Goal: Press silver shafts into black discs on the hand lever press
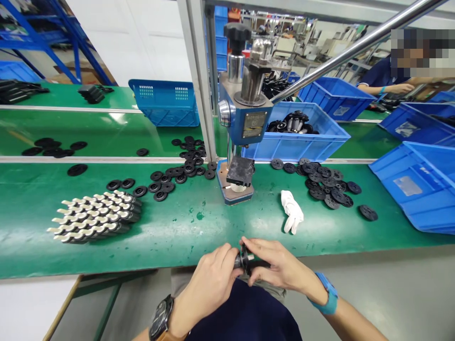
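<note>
Close to my body, at the front edge of the green bench, my left hand (213, 274) is closed around a dark cylindrical part (237, 262). My right hand (279, 263) pinches the rim of a black disc (245, 258) at the right end of that part, thumb below and fingers above. The disc and cylinder touch; how they fit together is partly hidden by my fingers. Beyond my hands stands a blue hand press (250, 123) with a black block (241, 170) on its base. A white glove (292, 210) lies to the right.
Several cylindrical parts with pale wavy tops (95, 215) stand grouped at left. Black discs lie at centre-left (167, 182) and right (329, 184). A blue bin (295, 144) of parts sits behind the press; another blue bin (419, 184) is at right. A long lever (355, 49) crosses overhead.
</note>
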The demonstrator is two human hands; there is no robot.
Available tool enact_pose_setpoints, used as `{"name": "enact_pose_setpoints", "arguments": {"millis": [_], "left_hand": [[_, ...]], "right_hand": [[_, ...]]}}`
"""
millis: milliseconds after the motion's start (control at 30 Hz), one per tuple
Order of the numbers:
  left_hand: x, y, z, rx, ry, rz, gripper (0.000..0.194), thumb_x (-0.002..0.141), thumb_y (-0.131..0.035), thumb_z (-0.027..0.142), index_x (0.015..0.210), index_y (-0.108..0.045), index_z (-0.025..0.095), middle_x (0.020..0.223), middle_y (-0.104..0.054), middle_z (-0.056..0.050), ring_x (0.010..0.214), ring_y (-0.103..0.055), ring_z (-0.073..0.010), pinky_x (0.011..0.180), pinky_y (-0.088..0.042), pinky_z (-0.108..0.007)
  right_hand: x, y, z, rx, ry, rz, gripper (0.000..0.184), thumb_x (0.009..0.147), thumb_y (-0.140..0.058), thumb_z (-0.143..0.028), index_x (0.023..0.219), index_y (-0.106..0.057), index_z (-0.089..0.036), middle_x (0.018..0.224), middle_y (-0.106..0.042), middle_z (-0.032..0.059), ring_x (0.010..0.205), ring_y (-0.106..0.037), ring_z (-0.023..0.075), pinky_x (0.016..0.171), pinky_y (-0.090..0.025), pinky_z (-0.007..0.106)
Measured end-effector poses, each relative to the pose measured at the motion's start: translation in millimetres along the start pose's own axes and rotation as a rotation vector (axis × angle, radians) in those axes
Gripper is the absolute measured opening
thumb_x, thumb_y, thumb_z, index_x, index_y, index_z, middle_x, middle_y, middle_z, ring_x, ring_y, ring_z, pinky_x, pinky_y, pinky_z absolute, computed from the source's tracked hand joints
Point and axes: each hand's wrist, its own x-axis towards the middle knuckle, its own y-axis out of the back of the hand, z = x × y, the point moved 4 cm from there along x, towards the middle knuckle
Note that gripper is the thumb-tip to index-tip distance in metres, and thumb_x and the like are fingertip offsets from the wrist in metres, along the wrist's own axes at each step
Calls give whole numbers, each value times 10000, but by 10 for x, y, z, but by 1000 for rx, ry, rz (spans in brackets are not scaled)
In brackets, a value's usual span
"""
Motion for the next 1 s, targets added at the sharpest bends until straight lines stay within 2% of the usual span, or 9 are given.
{"name": "enact_pose_setpoints", "arguments": {"millis": [200,300,367,467,600,700,767,867,1000], "left_hand": [[27,-31,-45,-21,21,-4,191,943,-518,113,1116,-504,191,936,-649,-80,785,-682,-267,650,-567,-375],[38,-56,-116,-56,39,14,190,948,-501,115,1118,-508,198,958,-667,-87,807,-696,-266,677,-586,-382],[48,-61,-170,-80,50,39,226,958,-478,119,1169,-508,198,986,-682,-93,831,-711,-258,706,-602,-380],[61,-81,-236,-134,45,61,249,952,-462,118,1174,-527,212,977,-694,-85,828,-725,-239,712,-612,-355],[66,-168,-303,-198,49,73,217,926,-466,108,1072,-571,229,922,-703,-72,816,-729,-241,706,-616,-350],[75,-270,-358,-241,69,101,256,937,-467,128,1141,-594,217,978,-736,-94,856,-746,-255,734,-624,-367],[82,-342,-410,-283,109,126,246,958,-470,174,1150,-620,208,1033,-758,-118,895,-759,-272,750,-629,-382],[77,-436,-501,-365,203,162,273,995,-485,312,1162,-661,189,1114,-775,-156,993,-761,-314,825,-630,-429],[55,-509,-579,-496,308,186,439,978,-540,500,1205,-692,157,1177,-775,-192,1073,-745,-355,897,-612,-470]], "right_hand": [[23,-35,-13,-92,41,2,885,941,-725,-415,1659,-222,-296,1220,-692,135,958,-702,225,858,-602,335],[17,-48,16,-154,55,1,881,974,-685,-388,1672,-159,-275,1385,-626,191,1182,-673,287,983,-584,402],[22,-31,18,-223,79,-10,863,1004,-639,-361,1677,-110,-253,1515,-527,221,1370,-563,320,1088,-530,453],[39,2,-15,-314,112,-61,796,1032,-589,-288,1676,-122,-246,1564,-483,218,1457,-475,315,1149,-481,477],[43,-18,-57,-321,78,-30,724,1010,-634,-324,1640,-289,-240,1520,-543,209,1392,-548,319,1114,-504,462],[22,12,71,-226,-95,89,878,898,-749,-531,1615,-349,-218,1195,-757,145,1027,-752,280,900,-602,377],[-8,179,267,-248,-216,196,771,927,-713,-517,1580,-417,-234,1001,-798,66,846,-765,230,804,-602,328],[-138,772,695,-560,-450,530,475,1000,-582,-407,1455,-583,-271,1005,-792,54,878,-739,214,853,-579,328],[-433,1556,1265,-785,-670,765,478,959,-538,-336,1366,-628,-102,1137,-739,201,1059,-664,334,958,-519,503]]}}
